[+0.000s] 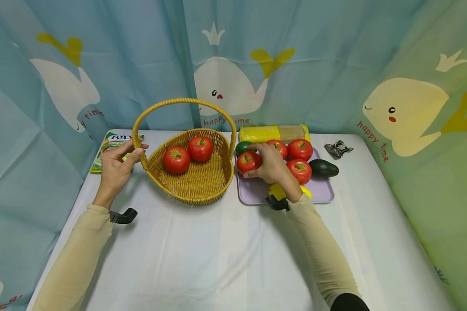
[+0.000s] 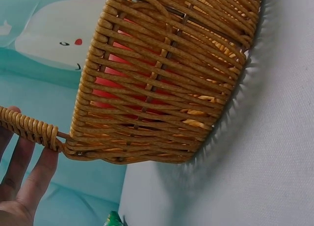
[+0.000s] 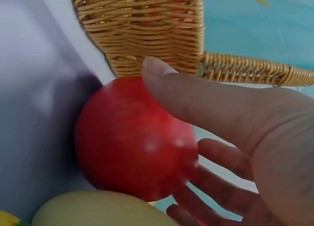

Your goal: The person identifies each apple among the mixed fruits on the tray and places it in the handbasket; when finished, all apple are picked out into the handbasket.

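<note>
My left hand (image 1: 115, 168) pinches the wound handle (image 1: 137, 129) of a wicker basket (image 1: 190, 201) near its left base. Two red apples, one at the front left (image 1: 176, 160) and one behind it (image 1: 200, 149), lie inside. On the left end of a lilac tray (image 1: 253, 196), my right hand (image 1: 271, 165) curls round another red apple (image 1: 249, 163). The right wrist view shows the thumb over that apple (image 3: 137, 140) and the fingers on its far side. Several red apples (image 1: 299, 171) and a green fruit (image 1: 244, 148) lie close by.
Right on the tray lies a dark green avocado (image 1: 324, 168); a yellow fruit (image 1: 276, 191) sits partly behind the right wrist. A yellow packet (image 1: 272, 133) lies behind the tray, a dark wrapper (image 1: 337, 149) at the right. A green packet (image 1: 101, 162) is beside the left hand.
</note>
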`<move>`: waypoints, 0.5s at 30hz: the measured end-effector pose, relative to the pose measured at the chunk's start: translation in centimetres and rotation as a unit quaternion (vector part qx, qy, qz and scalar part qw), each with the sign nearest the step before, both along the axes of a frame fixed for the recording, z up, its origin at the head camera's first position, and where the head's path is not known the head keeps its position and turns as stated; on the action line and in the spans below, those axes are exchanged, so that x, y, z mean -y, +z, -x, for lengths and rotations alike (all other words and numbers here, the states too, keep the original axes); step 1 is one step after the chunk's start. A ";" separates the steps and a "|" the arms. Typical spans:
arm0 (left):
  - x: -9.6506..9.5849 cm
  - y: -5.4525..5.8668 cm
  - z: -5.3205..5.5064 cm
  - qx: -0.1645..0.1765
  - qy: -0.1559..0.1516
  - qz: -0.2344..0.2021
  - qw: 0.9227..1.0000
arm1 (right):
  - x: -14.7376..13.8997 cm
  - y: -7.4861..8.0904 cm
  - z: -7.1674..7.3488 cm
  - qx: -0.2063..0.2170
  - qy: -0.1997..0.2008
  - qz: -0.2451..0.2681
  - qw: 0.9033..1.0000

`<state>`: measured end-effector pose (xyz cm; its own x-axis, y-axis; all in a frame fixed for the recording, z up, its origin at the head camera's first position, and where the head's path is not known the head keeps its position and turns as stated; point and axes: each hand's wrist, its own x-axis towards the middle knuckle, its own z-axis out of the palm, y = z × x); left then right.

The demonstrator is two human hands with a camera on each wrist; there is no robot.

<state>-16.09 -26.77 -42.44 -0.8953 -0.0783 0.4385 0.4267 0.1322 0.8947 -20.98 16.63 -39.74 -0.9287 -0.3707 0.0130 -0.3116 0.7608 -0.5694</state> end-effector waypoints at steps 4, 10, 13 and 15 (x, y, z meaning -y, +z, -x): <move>0.0 -0.1 0.0 0.002 0.002 0.006 1.000 | -0.1 -0.3 0.2 0.007 0.001 -0.013 1.000; 0.0 -0.1 0.0 0.001 0.001 0.005 1.000 | -0.3 -0.4 0.8 0.014 0.001 -0.019 1.000; 0.0 0.0 0.1 0.000 0.002 0.006 1.000 | -0.2 -0.4 1.0 0.013 0.005 -0.024 1.000; 0.0 0.0 0.1 -0.001 0.002 0.005 1.000 | -0.2 -0.4 1.1 0.014 0.008 -0.032 0.999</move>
